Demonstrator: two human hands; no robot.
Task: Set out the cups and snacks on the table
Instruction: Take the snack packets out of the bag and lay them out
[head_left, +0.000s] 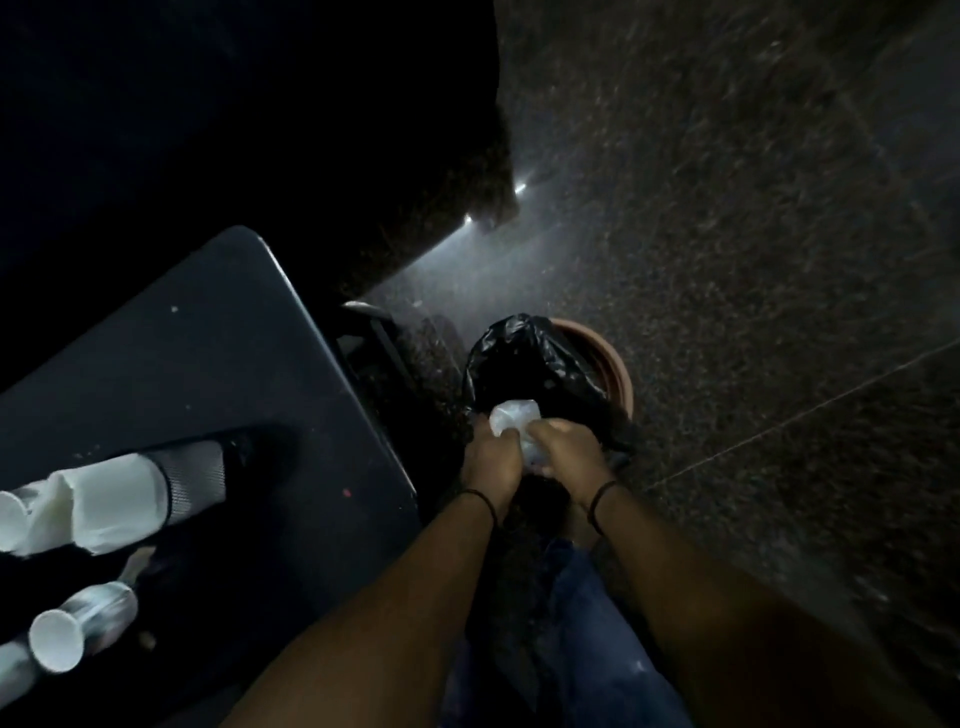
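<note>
The scene is dim. Both my hands are low over the floor, right of the dark table (208, 353). My left hand (491, 457) and my right hand (569, 449) together grip a crumpled clear plastic wrapper (511, 415), just above a black bin bag (524, 364) that lines a brown round bin (618, 374). On the table's near left lies a stack of white paper cups (104, 501) in a torn sleeve. Below it lie a single white cup (54, 647) and a shiny silvery sleeve (101, 610). What the wrapper contains is hidden.
A dark speckled stone floor (727, 234) spreads to the right. A black block-like shape (311, 130) stands behind the table. A metal table leg (374, 332) shows at the table's right edge. My jeans-clad leg (587, 649) is below my arms.
</note>
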